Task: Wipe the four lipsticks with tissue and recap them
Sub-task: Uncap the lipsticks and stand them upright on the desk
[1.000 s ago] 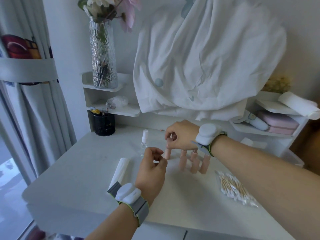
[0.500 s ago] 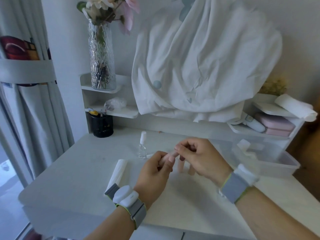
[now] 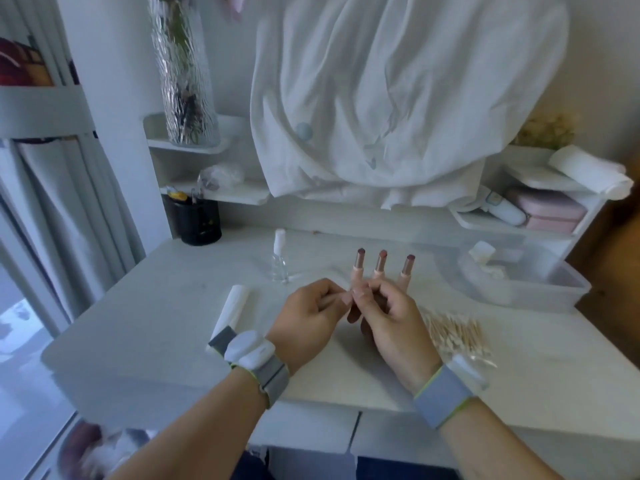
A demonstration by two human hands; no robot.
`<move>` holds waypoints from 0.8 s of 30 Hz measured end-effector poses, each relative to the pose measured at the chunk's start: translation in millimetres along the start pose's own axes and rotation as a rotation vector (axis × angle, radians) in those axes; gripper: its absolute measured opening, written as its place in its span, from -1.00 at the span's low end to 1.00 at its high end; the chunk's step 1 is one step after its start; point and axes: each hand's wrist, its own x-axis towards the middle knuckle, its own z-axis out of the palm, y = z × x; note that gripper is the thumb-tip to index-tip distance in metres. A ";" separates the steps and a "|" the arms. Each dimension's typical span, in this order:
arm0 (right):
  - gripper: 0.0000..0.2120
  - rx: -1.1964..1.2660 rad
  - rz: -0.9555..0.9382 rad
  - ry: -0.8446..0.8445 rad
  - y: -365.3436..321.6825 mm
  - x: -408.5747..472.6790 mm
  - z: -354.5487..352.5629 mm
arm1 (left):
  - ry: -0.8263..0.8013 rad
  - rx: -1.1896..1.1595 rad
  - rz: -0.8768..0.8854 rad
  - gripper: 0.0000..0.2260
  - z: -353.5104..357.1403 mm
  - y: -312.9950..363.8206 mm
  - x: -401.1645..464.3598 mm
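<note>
Left hand: the left hand [image 3: 308, 311] is above the white table [image 3: 166, 306], fingers curled, thumb and fingertips pinching a small pale pink piece [image 3: 346, 299]; whether this is a cap or the lipstick's base I cannot tell.
Right hand: the right hand [image 3: 388, 315] is just beside the left one, fingertips meeting it, curled round the held lipstick [image 3: 354, 311], which points down and slightly left with its dark end lowest.
Lipsticks beyond the hands: three uncapped lipsticks [image 3: 381, 263] stand upright in a row just behind the fingertips, pale pink bases, reddish-brown tips up; their lower parts are hidden by the fingers.
Left of the left hand: a rolled white tissue [image 3: 232, 308] lies on the table near the wrist.
Beyond and left of the hands: a small clear spray bottle [image 3: 279, 259] stands upright; farther back, a black cup [image 3: 199, 221] under the shelf.
Right of the right hand: a packet of cotton swabs [image 3: 457, 332] lies flat, just beside the wrist.
Beyond and right: a clear plastic box [image 3: 519, 282] with small white items inside.
Wrists: a grey strap with a white device on each.
Far behind: a white cloth [image 3: 398, 98] draped over the back, a glass vase [image 3: 183, 71] on the left shelf.
</note>
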 end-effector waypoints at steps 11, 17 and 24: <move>-0.74 0.119 0.031 -0.014 5.5 3.4 -2.9 | 0.032 0.184 0.069 -0.60 1.4 7.6 -2.5; -0.74 0.137 0.011 0.016 5.7 2.6 -2.6 | 0.043 0.223 0.062 -0.46 1.6 9.7 -3.0; -0.75 0.249 -0.086 0.168 4.7 8.0 -6.6 | 0.102 0.072 -0.025 -0.33 0.9 12.5 -2.3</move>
